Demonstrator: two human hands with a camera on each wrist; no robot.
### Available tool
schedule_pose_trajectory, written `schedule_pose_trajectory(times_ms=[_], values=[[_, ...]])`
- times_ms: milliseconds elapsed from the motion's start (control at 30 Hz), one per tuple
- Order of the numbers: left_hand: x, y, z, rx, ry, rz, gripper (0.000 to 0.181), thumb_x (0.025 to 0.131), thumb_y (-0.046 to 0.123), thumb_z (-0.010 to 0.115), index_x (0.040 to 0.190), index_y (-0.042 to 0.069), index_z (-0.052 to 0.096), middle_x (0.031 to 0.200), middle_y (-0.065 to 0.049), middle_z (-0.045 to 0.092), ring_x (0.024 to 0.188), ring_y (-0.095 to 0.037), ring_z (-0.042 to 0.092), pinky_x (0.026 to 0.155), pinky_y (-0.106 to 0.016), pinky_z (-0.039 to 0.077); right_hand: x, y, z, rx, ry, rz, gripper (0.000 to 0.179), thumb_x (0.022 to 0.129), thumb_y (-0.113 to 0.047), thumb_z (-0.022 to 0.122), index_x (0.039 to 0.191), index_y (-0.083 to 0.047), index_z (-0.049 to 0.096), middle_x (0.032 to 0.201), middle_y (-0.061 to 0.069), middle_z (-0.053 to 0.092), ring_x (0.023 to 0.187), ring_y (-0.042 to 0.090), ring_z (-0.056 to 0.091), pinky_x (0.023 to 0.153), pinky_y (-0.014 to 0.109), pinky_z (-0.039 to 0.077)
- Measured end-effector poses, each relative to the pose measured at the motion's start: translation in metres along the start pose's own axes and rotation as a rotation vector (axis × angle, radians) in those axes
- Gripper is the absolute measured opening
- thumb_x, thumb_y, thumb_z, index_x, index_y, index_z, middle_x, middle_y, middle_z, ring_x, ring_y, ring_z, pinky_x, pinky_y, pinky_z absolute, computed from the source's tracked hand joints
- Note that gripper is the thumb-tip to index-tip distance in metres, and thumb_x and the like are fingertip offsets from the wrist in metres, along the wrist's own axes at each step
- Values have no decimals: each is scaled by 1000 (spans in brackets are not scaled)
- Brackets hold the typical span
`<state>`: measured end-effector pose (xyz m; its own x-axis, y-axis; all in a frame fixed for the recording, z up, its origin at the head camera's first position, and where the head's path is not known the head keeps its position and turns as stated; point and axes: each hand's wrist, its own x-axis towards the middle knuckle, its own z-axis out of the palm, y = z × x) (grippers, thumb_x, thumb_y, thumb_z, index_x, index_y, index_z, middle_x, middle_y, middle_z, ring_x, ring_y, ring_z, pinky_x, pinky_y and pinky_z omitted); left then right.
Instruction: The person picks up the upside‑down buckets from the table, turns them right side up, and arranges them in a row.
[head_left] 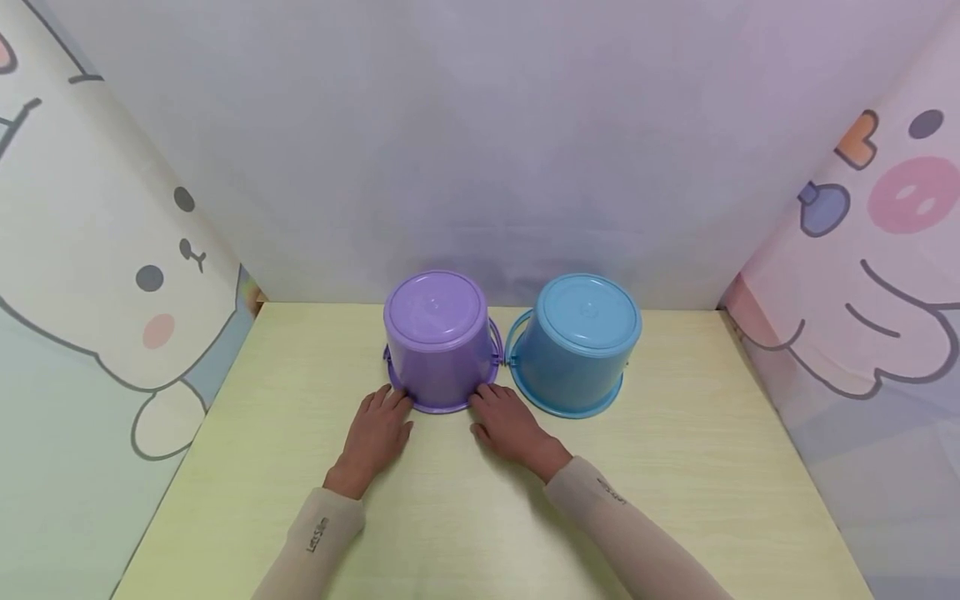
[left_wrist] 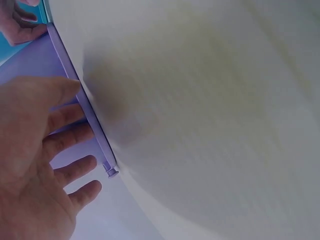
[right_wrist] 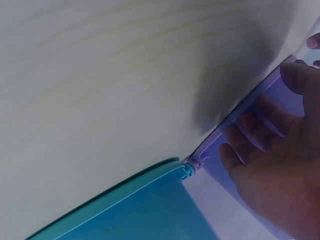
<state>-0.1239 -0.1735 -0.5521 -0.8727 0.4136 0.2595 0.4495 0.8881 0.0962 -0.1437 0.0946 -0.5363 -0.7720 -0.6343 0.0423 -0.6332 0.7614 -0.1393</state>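
Note:
A purple bucket (head_left: 438, 342) stands upside down on the table, its base facing up and its rim on the tabletop. At its front left, my left hand (head_left: 378, 429) touches the rim. The left wrist view shows these fingers (left_wrist: 70, 137) spread and nearly straight across the bucket's rim (left_wrist: 95, 120). My right hand (head_left: 510, 425) reaches the same rim at the front right, its fingers (right_wrist: 242, 142) extended against it. To the right is an upside-down light blue bucket (head_left: 577, 350), which neither hand touches.
Both buckets stand near the back edge of the light wooden table (head_left: 675, 500). Their handle joints almost meet between them. A pale backdrop (head_left: 480, 150) rises behind, and cartoon-printed cloths (head_left: 112, 250) flank the table.

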Motion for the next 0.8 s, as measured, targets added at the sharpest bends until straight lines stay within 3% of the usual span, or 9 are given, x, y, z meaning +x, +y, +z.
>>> schedule_pose_trajectory(times_ms=[433, 800], values=[[6, 1, 3, 24, 17, -4, 24, 91, 9, 80, 111, 1, 69, 116, -15, 65, 119, -40, 58, 104, -53, 51, 5, 1, 1, 24, -25, 36, 28, 106, -26, 66, 127, -8, 60, 127, 8, 56, 123, 30, 53, 108, 47, 49], [6, 7, -5, 56, -3, -17, 23, 91, 8, 79, 110, 0, 69, 115, -16, 65, 117, -39, 59, 105, -51, 51, 4, -2, 4, -13, 41, 22, 25, 102, -19, 71, 121, -8, 59, 122, 8, 54, 116, 30, 54, 104, 46, 51]])
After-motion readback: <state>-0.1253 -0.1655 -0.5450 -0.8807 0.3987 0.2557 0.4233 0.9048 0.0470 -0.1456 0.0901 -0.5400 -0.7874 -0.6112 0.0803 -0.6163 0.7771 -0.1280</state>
